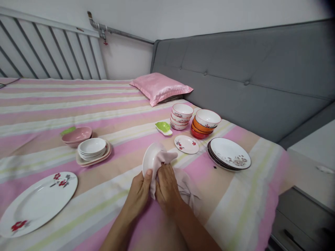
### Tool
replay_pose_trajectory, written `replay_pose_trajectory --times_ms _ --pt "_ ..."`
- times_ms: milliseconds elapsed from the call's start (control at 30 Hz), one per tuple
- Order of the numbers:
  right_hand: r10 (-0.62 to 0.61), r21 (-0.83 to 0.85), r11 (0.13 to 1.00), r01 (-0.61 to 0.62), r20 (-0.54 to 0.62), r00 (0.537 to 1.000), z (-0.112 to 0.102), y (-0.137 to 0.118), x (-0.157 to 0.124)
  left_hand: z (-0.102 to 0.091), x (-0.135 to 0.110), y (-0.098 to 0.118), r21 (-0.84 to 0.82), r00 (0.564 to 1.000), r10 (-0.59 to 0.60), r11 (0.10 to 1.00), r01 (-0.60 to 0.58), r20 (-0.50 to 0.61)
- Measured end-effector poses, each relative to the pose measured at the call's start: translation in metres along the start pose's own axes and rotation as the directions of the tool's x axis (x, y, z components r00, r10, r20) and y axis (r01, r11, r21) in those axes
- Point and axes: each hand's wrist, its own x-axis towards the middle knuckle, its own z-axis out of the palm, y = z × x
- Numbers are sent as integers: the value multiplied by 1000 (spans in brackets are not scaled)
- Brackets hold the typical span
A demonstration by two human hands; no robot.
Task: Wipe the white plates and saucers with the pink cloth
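Note:
My left hand (138,190) grips the edge of a small white dish (149,158), thumb on its near side, and holds it tilted above the bed. Bunched in my right hand (169,184) is a pale pink cloth (160,160), pressed against the dish's face and covering its right part. The cloth's loose end trails onto the bedspread to the right. Just beyond my hands lie a small flowered plate (186,144) and a green leaf-shaped dish (163,128).
Stacked bowls (182,111) and more bowls with orange ones (202,124) stand near the headboard (235,66). Dark-rimmed plates (227,151) lie at right. Leftward are white small dishes (91,146) on a tray, pink dishes (78,135) and an oval platter (39,202). A pink pillow (162,86) lies behind.

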Motion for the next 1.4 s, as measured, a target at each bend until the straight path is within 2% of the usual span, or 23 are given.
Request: replay_pose_trajectory --times_ms 300,533,633,767,933,1133,1400 --pt "34 -49 998 -36 -40 999 7 8 -4 0 1 -1 25 997 50 999 -48 -61" --pt "38 -19 999 -38 12 999 7 8 -3 -1 2 -1 21 978 -9 1000 14 -207" --pt "22 10 1000 -22 68 997 4 4 0 -4 3 -4 -30 967 -42 999 36 -253" --pt "-15 38 999 11 107 994 -1 -3 3 -8 5 -15 -150 954 -53 989 9 -294" --pt "-70 83 995 57 155 985 -4 -9 5 -12 10 -25 -174 933 -30 984 -36 -359" --pt "-114 120 988 97 142 983 -3 -11 5 -9 7 -17 -99 949 0 995 -33 -317" --pt "-96 38 995 93 75 993 -2 -9 1 0 3 -8 -41 992 40 998 -45 -121"
